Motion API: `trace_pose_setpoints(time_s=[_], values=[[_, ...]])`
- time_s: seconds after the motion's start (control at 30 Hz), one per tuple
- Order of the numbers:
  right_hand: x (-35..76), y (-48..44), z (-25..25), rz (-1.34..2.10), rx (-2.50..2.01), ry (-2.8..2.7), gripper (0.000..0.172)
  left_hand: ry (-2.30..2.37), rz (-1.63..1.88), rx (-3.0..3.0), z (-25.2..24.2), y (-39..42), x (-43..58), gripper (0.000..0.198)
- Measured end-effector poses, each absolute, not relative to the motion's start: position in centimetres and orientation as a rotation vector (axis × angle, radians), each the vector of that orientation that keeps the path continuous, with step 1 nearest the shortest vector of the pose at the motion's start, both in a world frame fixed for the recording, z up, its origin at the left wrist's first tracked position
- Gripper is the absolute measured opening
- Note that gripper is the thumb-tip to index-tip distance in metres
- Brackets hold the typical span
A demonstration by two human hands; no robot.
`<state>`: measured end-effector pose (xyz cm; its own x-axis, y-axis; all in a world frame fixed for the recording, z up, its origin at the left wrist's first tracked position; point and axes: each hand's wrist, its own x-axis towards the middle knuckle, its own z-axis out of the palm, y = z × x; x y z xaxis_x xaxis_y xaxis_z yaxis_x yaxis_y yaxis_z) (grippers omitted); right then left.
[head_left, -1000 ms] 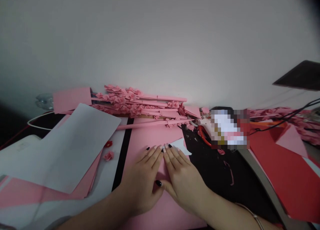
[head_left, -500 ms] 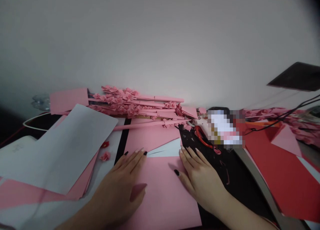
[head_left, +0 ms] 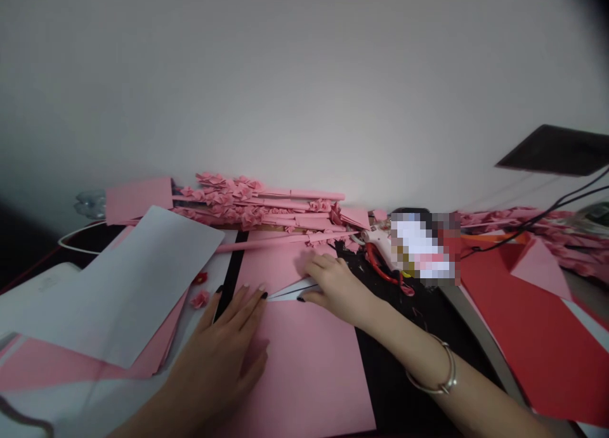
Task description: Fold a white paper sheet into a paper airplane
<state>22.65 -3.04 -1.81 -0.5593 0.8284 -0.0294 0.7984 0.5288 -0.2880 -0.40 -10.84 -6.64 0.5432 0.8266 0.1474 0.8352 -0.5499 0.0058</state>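
A sheet of pink paper [head_left: 309, 368] lies in front of me, its upper part turned into a slanted fold with a white strip [head_left: 290, 290] showing. My left hand [head_left: 228, 336] rests flat on the sheet's left side, fingers stretched toward the left end of the strip. Across the right part of the strip lies my right hand [head_left: 337, 286], its bent fingertips blurred over the pink paper above. Its thumb stays apart from the fingers, beside the white strip. A bracelet [head_left: 450, 368] circles the right wrist.
Pink paper flowers [head_left: 238, 200] on rolled stems lie along the wall. White sheets [head_left: 128, 286] cover pink ones at left. Red-handled scissors [head_left: 378, 264] lie beside a blurred-out phone [head_left: 423, 244]. Red paper [head_left: 518, 324] and dark cables [head_left: 547, 213] are at right.
My right hand has moved left and up from the sheet's right edge onto the white strip, covering its right end. My left hand has shifted slightly left, still flat.
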Motion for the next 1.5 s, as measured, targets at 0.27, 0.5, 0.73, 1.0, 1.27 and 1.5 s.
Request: trace_pose_setpoints(time_s=[0.27, 0.5, 0.73, 1.0, 1.27, 1.5], values=[[21.8, -0.8, -0.1, 0.651, -1.377, -2.813, 0.012, -1.634, -0.418, -2.801, -5.8, -8.2, -0.1, 0.037], [21.7, -0.8, 2.2, 0.641, -1.383, -2.778, 0.011, -2.049, -0.778, -2.959, -2.3, -5.9, 1.4, 0.031], [21.6, -0.3, 2.6, 1.078, -1.164, -2.811, 0.017, -2.168, -1.111, -3.085, -1.8, -4.0, 2.3, 0.022], [22.2, 0.6, 1.3, 1.394, -1.102, -2.62, 0.026, -2.083, -1.361, -3.305, -0.7, -2.0, 3.1, 0.033], [22.9, 0.8, 1.9, 1.725, -1.075, -2.431, 0.031, -1.969, -1.102, -3.582, -1.2, 0.6, 1.9, 0.04], [24.7, 1.7, 0.8, 2.07, -1.097, -2.249, 0.028, -1.962, -1.122, -3.279, 5.4, 1.0, -4.6, 0.029]])
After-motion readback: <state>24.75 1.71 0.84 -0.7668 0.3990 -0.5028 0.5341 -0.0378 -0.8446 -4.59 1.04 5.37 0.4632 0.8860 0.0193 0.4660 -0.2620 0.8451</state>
